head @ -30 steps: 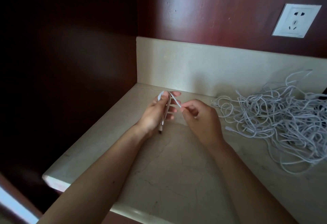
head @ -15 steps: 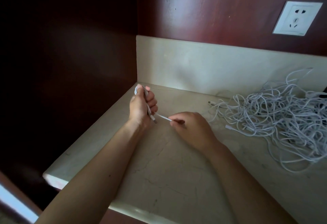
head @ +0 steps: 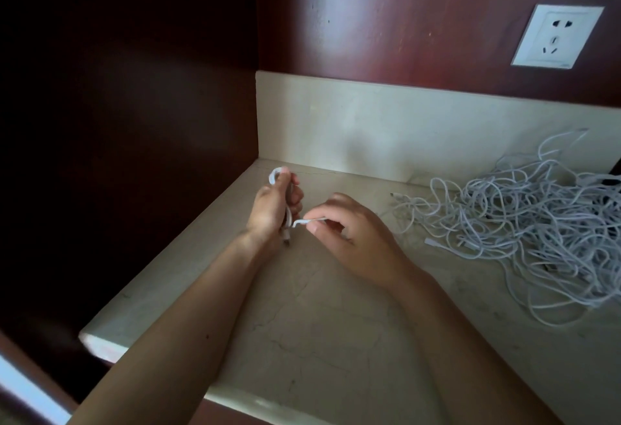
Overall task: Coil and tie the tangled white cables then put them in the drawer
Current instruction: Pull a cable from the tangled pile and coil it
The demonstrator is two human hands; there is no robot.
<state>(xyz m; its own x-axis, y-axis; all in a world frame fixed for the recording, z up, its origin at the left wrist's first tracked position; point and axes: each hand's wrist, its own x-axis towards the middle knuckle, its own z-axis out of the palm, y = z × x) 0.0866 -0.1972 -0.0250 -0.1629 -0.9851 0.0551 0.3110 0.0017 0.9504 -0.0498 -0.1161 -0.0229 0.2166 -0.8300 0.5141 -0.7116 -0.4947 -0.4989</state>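
From my station I judge the work to be at an early stage. The left hand (head: 274,209) is closed around one small bundle (head: 275,176) of white cable and holds it upright above the tabletop (head: 319,323), near the far left corner. A loop of the bundle comes out above the fist and a plug end (head: 286,239) hangs out below it. The grip of this hand is tight, with the fingers curled fully round the folded strands.

The right hand (head: 353,243) is just beside it, and its grip is a pinch. Thumb and forefinger hold the loose tail (head: 311,222) of the same cable, which runs across from the lower part of the bundle. The other fingers are bent loosely and hold nothing.

I think the coiling of this one cable is done and the tying is now in hand, with the tail going around the bundle. How many turns are already made I cannot tell, because the fist hides the middle.

Much is left. The big pile (head: 524,229) of tangled cables lies on the right side of the tabletop, well apart from both hands, with some plug ends sticking out of it. The only coiled cable I can see is the one in the left hand. The drawer I cannot find in this view; the lower left is too dark to read. So this bundle needs its knot and its place in the drawer, and then the pile must be worked through cable by cable.
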